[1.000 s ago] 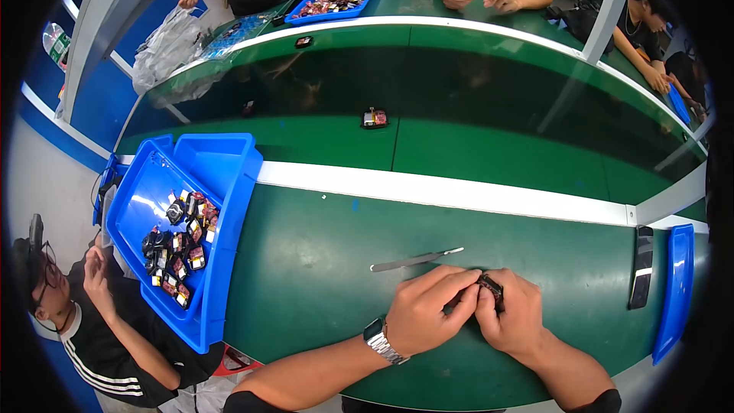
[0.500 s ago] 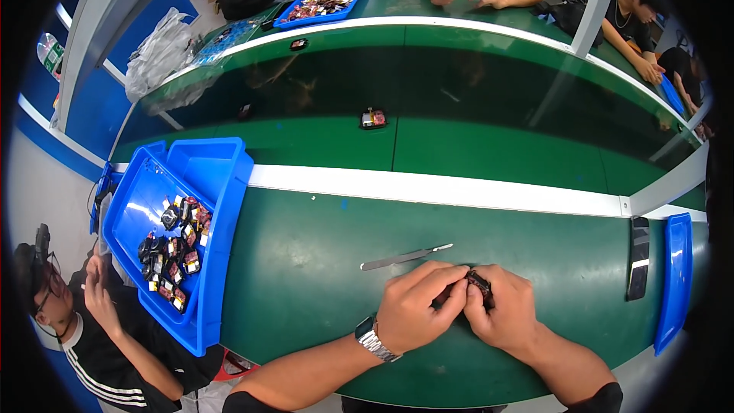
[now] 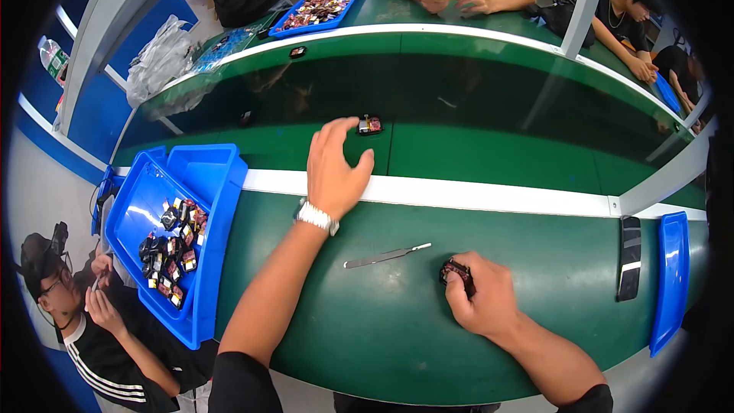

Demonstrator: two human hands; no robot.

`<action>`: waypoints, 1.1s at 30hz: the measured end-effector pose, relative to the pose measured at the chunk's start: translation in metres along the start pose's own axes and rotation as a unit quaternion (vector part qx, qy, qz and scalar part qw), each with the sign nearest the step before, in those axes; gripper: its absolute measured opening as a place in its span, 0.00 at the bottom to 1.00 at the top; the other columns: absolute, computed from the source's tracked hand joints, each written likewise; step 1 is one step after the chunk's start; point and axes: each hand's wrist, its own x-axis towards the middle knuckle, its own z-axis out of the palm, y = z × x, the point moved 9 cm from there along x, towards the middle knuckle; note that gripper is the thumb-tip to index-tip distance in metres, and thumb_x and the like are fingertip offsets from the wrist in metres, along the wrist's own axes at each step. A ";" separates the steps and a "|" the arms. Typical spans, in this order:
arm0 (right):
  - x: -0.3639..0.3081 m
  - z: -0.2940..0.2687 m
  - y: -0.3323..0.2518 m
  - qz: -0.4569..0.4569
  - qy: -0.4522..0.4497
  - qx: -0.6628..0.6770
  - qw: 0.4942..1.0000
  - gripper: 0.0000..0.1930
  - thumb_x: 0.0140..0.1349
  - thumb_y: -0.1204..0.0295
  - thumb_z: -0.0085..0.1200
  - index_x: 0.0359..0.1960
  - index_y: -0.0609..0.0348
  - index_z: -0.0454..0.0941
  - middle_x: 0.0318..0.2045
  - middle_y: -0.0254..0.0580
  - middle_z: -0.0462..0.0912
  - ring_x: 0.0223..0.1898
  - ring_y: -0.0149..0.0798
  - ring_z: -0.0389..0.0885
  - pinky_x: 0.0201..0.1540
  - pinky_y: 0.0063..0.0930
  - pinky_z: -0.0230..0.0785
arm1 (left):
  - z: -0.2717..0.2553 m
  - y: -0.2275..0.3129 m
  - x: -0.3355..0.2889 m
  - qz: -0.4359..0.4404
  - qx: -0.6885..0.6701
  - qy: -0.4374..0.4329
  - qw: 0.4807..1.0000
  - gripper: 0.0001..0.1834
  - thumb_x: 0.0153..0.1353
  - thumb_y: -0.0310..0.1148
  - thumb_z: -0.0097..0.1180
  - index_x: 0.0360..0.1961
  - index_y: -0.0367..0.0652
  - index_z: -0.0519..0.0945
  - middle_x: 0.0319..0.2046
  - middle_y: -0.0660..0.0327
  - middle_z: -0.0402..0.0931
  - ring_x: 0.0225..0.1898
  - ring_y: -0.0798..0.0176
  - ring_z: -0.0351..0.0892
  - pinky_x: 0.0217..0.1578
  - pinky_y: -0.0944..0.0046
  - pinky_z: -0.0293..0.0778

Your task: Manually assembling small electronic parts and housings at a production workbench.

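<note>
Moments ago both hands met over one small item; now the left hand (image 3: 333,172) has gone forward past the white ledge (image 3: 497,197), while the right hand (image 3: 483,298) has stayed over the near side, clamped on a black-and-red gadget (image 3: 459,277). So the two are well apart, the left with thumb and fingers spread and nothing in its grasp. From where I stand, the biggest thing is the long green surface (image 3: 474,164) beyond the ledge, then the green worktop (image 3: 550,260) on this side. Toward the left sit blue trays (image 3: 222,206), one resting in another and tilted, with a heap of similar gadgets (image 3: 174,252) inside. At the far right is a narrower blue tray (image 3: 670,283), and just beside it lies a black phone (image 3: 629,258). Between the two forearms, a thin metal tool (image 3: 386,256) lies slantwise on the worktop. Smallest of all, a lone gadget (image 3: 370,124) sits on the long green surface, right at the left fingertips; whether they touch it, I cannot tell.
</note>
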 end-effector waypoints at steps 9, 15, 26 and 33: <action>0.000 0.002 0.005 0.002 -0.016 -0.001 1.000 0.05 0.57 0.77 0.57 0.35 0.61 0.77 0.23 0.43 0.81 0.20 0.44 0.79 0.25 0.34 0.73 | 0.049 -0.026 0.033 0.025 -0.066 -0.097 0.993 0.34 0.51 0.26 0.69 0.62 0.43 0.75 0.50 0.56 0.83 0.50 0.56 0.80 0.51 0.58 0.76; 0.000 0.000 0.006 -0.009 -0.014 0.004 1.000 0.06 0.55 0.77 0.58 0.34 0.61 0.78 0.23 0.41 0.82 0.19 0.41 0.79 0.24 0.30 0.75 | 0.042 0.025 0.017 0.086 -0.163 -0.087 0.979 0.33 0.50 0.23 0.69 0.60 0.40 0.76 0.46 0.55 0.84 0.43 0.60 0.81 0.43 0.63 0.78; -0.001 0.000 0.007 -0.021 -0.018 0.017 0.999 0.08 0.52 0.78 0.57 0.35 0.61 0.78 0.21 0.38 0.79 0.17 0.38 0.77 0.21 0.29 0.73 | 0.039 0.066 -0.012 0.162 -0.252 -0.136 0.944 0.34 0.46 0.25 0.71 0.58 0.36 0.77 0.45 0.53 0.85 0.38 0.62 0.80 0.37 0.66 0.78; -0.002 -0.002 0.008 -0.026 -0.022 0.024 0.999 0.08 0.53 0.78 0.56 0.36 0.61 0.77 0.21 0.39 0.80 0.17 0.39 0.77 0.21 0.29 0.73 | 0.040 0.071 -0.012 0.167 -0.250 -0.132 0.945 0.33 0.45 0.25 0.71 0.56 0.37 0.78 0.43 0.54 0.85 0.37 0.63 0.79 0.36 0.65 0.77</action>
